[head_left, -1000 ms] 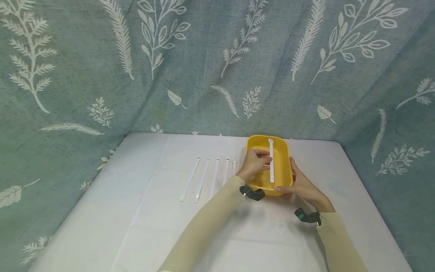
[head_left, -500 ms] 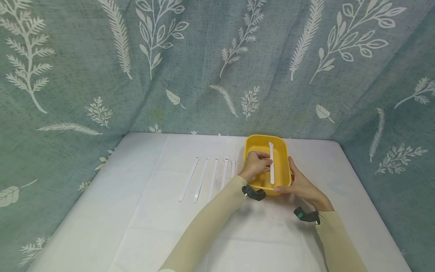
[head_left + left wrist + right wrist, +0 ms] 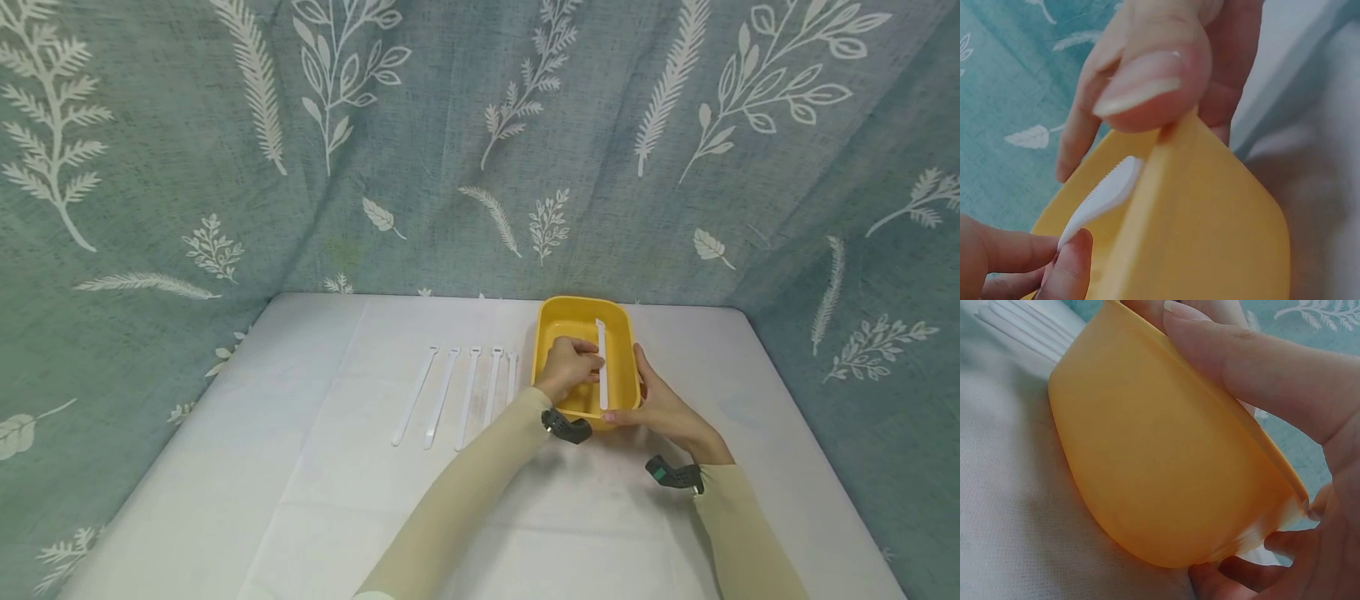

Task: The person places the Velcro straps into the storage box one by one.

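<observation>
A yellow rectangular tub [image 3: 624, 333] stands at the back right of the table in the head view. Over its inside my left hand [image 3: 567, 368] pinches a white cable tie [image 3: 603, 393] between thumb and fingers. The tie runs lengthwise in the tub, and the left wrist view shows the ridged edge of the strap [image 3: 1105, 194] close to the tub's near wall. My right hand [image 3: 667, 414] grips the tub at its near right corner, thumb over the rim and fingers along the outer side. The right wrist view is filled mostly by the tub's outer wall [image 3: 1141, 444].
Several more white cable ties [image 3: 442, 400] lie side by side on the white-covered table [image 3: 337, 517], left of the tub; my left forearm crosses over some of them. Behind the table hangs a leaf-patterned blue-green curtain [image 3: 420, 167].
With the cable tie pinched, my left hand has moved slightly toward me and right relative to the tub. My right hand keeps its grip; the head view has shifted a little.
</observation>
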`<state>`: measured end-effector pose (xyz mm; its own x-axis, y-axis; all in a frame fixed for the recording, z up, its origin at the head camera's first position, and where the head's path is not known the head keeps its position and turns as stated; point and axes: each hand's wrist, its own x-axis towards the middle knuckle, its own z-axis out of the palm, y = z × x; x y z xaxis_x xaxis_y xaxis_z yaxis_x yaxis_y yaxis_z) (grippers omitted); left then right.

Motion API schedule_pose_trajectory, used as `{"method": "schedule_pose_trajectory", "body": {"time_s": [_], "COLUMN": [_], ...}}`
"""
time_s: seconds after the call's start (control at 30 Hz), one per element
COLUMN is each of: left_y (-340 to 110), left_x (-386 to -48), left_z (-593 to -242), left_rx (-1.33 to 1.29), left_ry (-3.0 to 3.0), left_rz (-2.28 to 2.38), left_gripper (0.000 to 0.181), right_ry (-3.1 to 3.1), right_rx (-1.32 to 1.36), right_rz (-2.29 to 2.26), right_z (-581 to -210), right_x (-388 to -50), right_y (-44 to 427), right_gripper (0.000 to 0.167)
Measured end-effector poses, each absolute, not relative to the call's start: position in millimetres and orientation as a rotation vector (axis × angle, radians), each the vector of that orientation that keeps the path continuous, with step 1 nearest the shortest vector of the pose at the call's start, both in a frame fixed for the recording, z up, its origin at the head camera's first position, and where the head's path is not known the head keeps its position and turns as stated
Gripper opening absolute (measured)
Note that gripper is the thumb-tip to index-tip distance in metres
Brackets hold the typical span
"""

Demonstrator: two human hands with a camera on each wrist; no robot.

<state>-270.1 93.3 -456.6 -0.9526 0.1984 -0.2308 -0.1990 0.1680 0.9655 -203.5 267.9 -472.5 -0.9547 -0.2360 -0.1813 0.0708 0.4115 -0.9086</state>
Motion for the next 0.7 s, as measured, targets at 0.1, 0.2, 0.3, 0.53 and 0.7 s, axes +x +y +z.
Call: {"method": "schedule_pose_trajectory", "body": {"time_s": [0.1,0.2,0.3,0.53,0.7], "left_y": [95.0,95.8,95.6,96.7,96.5], "left_x": [-269.5,-269.2,-269.9,-272.1,-272.4], "left_z": [-457.5,-459.4,-461.5,-465.5,-466.2], "left_rx": [0.001,-0.016,-0.024,-0.004,-0.005], "left_ry": [2.167,2.191,2.197,2.193,2.203], "left_rz": [1.830,1.796,1.779,1.769,1.740], "left_gripper": [0.022,0.021,0.021,0.022,0.021], "right_ry": [2.395,2.400,2.403,2.399,2.398], "right_rx": [-0.147,-0.156,-0.169,-0.183,-0.162], "right_rz": [-1.565,-1.569,-1.576,-1.584,-1.576], "right_z": [-473.0,-473.4,-473.7,-474.2,-474.1], "right_x": [-203.2,-203.1,-203.3,-203.9,-203.4], "right_y": [268.4,269.0,269.0,269.3,269.2], "right_gripper": [0.138,0.137,0.136,0.139,0.139]}}
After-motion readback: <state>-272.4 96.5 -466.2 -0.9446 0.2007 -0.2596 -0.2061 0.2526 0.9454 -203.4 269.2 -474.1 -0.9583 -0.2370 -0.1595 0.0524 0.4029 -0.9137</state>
